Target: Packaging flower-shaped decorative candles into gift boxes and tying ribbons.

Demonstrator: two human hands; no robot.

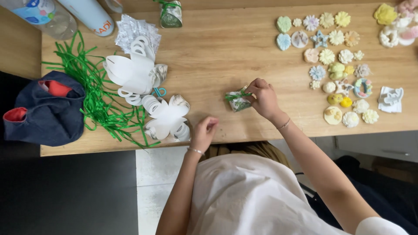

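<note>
Right hand point(262, 99) pinches small patterned paper favour box tied with green ribbon point(237, 100), mid-table on wooden tabletop point(226, 48). Left hand point(203, 132) loosely curled, empty. Box likely light, crushable; grip at sides.

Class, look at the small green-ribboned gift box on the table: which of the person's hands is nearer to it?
Right. The right hand touches the gift box; the left hand rests apart, nearer the table edge.
</note>
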